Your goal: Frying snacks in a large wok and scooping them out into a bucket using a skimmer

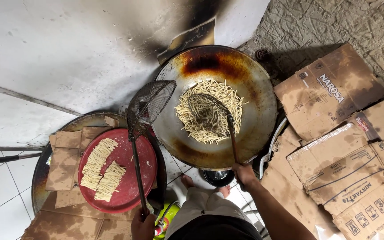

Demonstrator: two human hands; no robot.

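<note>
A big dark wok (254, 89) holds pale strips of dough (227, 95) in oil. My right hand (244, 172) grips the long handle of a flat metal skimmer (206, 113), whose head lies in the strips at the wok's middle. My left hand (142, 226) holds the handle of a black wire-mesh strainer (150, 104), raised over the wok's left rim and tilted. Left of the wok, a red round tray (132, 155) carries two rows of raw strips (99, 170).
Greasy flattened cardboard boxes (343, 146) cover the ground on the right. More cardboard pieces (65, 162) lie on a second dark pan under the red tray. A white sooty wall (67, 49) stands behind. My bare feet (187, 181) show below the wok on white tiles.
</note>
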